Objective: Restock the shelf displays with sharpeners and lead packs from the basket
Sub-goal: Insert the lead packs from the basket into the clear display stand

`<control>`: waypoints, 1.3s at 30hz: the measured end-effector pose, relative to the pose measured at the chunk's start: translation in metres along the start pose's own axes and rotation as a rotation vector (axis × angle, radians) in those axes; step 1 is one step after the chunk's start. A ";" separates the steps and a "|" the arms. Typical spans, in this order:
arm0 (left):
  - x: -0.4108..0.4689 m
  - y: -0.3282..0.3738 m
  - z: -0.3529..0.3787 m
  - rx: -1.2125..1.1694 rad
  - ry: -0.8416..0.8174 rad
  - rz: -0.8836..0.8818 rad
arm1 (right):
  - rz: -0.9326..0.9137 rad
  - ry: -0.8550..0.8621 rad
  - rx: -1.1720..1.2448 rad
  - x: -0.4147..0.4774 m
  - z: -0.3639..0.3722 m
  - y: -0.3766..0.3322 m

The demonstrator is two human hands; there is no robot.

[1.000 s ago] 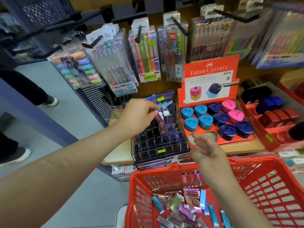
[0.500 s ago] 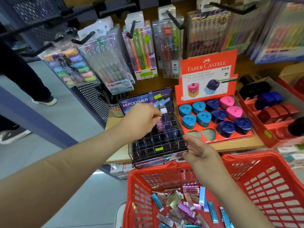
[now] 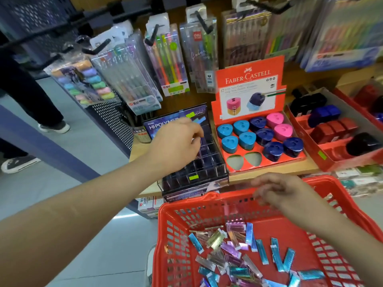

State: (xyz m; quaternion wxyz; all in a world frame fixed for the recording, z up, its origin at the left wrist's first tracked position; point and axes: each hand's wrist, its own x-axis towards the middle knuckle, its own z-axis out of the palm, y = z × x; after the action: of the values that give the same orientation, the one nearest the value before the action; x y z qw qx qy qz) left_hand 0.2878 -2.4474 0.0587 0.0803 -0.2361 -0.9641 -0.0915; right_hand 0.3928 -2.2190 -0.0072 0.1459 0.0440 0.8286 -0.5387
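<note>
Shiny foil lead packs (image 3: 234,253) lie loose in the red plastic basket (image 3: 180,208), left hand (image 3: 176,148) curls over the clear slotted display (image 3: 207,162), grip unclear, right hand (image 3: 277,189) relaxed: a tilted pack could jam a slot.

The lead packs (image 3: 238,257) lie in the basket (image 3: 182,205); behind it, on the shelf (image 3: 240,177), the lead case (image 3: 207,162) stands left of the sharpener tray (image 3: 269,162) (pen packs (image 3: 172,59) hang behind).

Shiny lead packs (image 3: 234,248) loose in basket (image 3: 196,214)
</note>
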 end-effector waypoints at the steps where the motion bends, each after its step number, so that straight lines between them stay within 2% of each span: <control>1: -0.006 0.011 -0.009 -0.020 0.026 0.036 | 0.013 -0.030 -0.077 0.000 -0.009 0.008; 3: -0.023 0.035 -0.015 -0.051 -0.027 0.109 | 0.036 -0.088 -0.305 0.000 -0.022 0.030; 6: -0.051 0.068 0.013 -0.012 -0.322 0.144 | 0.097 -0.188 -0.600 -0.006 -0.030 0.066; 10: -0.104 0.088 0.106 -0.041 -0.762 -0.028 | 0.285 -0.258 -0.648 -0.026 -0.020 0.119; 13: -0.154 0.088 0.179 -0.036 -0.930 -0.190 | 0.400 -0.338 -0.648 -0.039 0.004 0.155; 17: -0.207 0.083 0.240 -0.021 -0.942 -0.231 | 0.567 -0.332 -0.616 -0.045 0.043 0.202; 20: -0.218 0.080 0.260 -0.026 -0.911 -0.140 | 0.625 -0.297 -0.609 -0.043 0.070 0.221; 23: -0.218 0.091 0.277 -0.044 -0.940 -0.019 | 0.535 -0.229 -0.520 -0.040 0.099 0.232; 26: -0.224 0.105 0.289 -0.071 -0.909 -0.019 | 0.410 -0.170 -0.531 -0.039 0.124 0.239; 29: -0.229 0.108 0.288 -0.053 -0.832 0.042 | 0.412 -0.131 -0.535 -0.036 0.128 0.238; 31: -0.234 0.106 0.284 -0.098 -0.855 0.013 | 0.433 -0.174 -0.512 -0.035 0.128 0.238; 34: -0.241 0.101 0.282 -0.202 -0.905 -0.094 | 0.347 -0.254 -0.472 -0.037 0.134 0.241; 36: -0.243 0.094 0.282 -0.429 -0.921 -0.338 | 0.272 -0.365 -0.526 -0.037 0.132 0.243; 39: -0.237 0.087 0.278 -0.801 -0.884 -0.742 | 0.175 -0.530 -0.742 -0.040 0.120 0.243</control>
State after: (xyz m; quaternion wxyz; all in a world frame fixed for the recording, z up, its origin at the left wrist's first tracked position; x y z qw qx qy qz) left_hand 0.5052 -2.4165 -0.2464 -0.4489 0.0822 -0.8154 -0.3562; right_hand 0.5101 -2.2231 -0.2551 0.4034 -0.0809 0.8927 -0.1839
